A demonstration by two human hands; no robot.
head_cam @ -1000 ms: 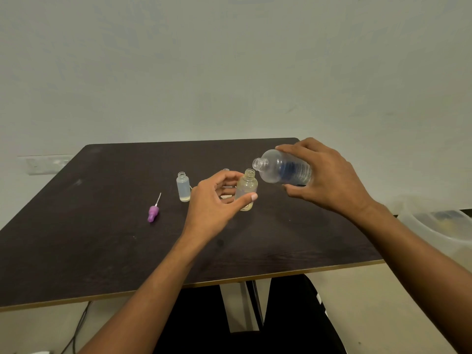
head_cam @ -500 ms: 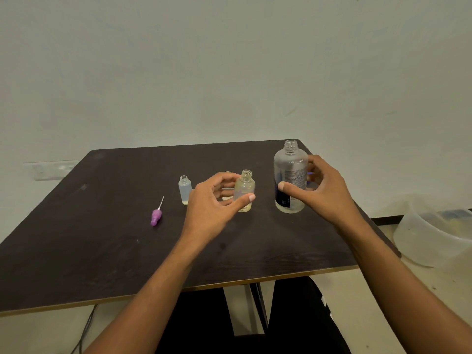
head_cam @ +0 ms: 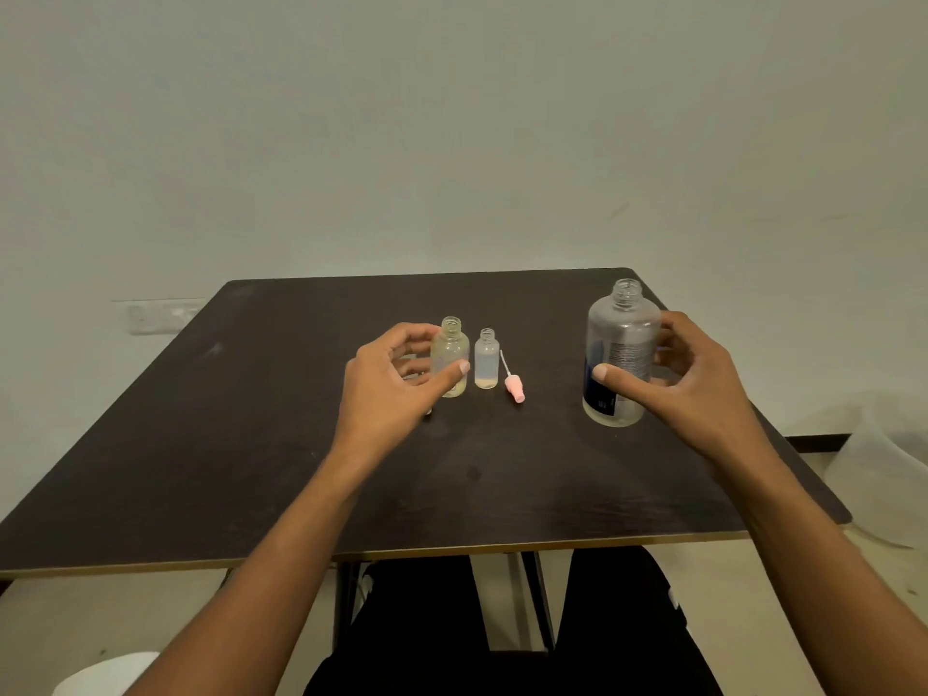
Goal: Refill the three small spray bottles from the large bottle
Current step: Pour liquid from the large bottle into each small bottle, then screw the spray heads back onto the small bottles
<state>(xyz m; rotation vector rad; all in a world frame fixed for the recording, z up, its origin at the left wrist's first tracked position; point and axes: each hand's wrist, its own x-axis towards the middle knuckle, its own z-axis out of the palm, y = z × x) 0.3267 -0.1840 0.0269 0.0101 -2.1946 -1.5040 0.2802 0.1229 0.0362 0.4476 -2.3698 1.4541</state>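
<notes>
Left grip point(head_cam: 391, 389) curls round the yellowish small bottle point(head_cam: 450, 356), thumb on its near face. The bottle stands uncapped mid-bench point(head_cam: 201, 444). Right grip point(head_cam: 698, 384) wraps the large bottle point(head_cam: 620, 354), upright and uncapped at right. Second small bottle point(head_cam: 486, 359) stands just right of the first, with a pink spray head point(head_cam: 513, 384) lying beside it. Third bottle not visible. Judgement: brace the small bottle, bring the necks close, tip slowly, because the narrow mouth invites spills.
</notes>
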